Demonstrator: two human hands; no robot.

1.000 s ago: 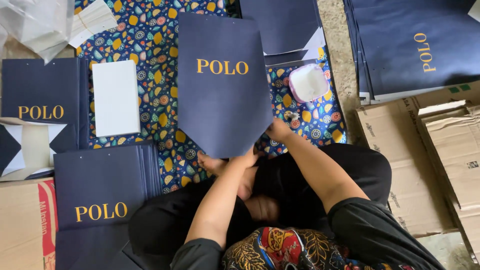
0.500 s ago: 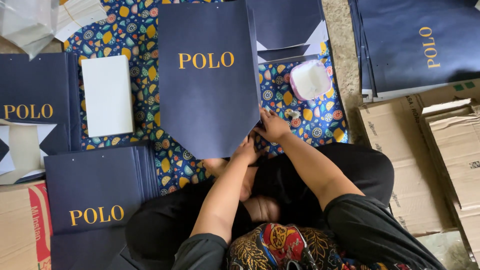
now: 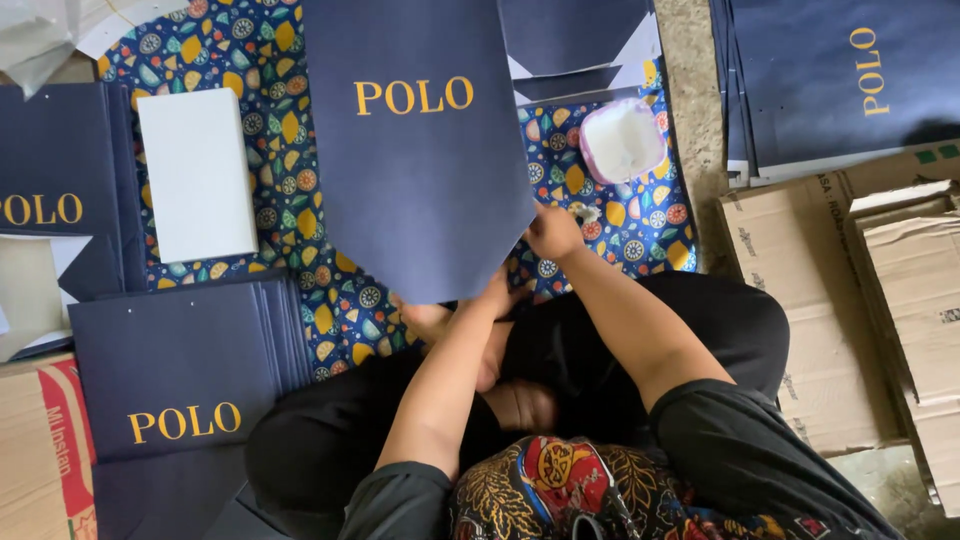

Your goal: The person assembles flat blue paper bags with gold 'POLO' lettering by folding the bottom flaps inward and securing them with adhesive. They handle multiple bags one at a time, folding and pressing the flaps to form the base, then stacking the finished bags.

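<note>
A: What's in the hands?

B: A navy bag (image 3: 420,190) with gold lettering, flat, held up in the upper middle of the frame. It runs off the top edge, and its lower edge slants down to the left hand.

A: How are the fingers set?

B: The right hand (image 3: 553,232) pinches the bag's lower right corner, fingers closed on the edge. The left hand (image 3: 492,297) meets the bottom edge just right of centre; its fingers curl against the paper and seem to grip it, though part of the hand is hidden behind the bag.

A: What lies under it?

B: A patterned mat (image 3: 300,150), dark blue with fruit shapes in yellow and orange, spread over the floor. The person sits cross-legged at its lower edge in black trousers (image 3: 640,340).

A: And around?

B: A white block (image 3: 196,175) lies on the mat at the left of the bag. A small pink-rimmed tub (image 3: 621,140) sits on the mat at the right, near the right hand. Lower left, a stack of bags (image 3: 175,370) lies flat. More navy sheets (image 3: 830,80) fill the upper right, and cardboard boxes (image 3: 860,300) stand at the right edge below them.
</note>
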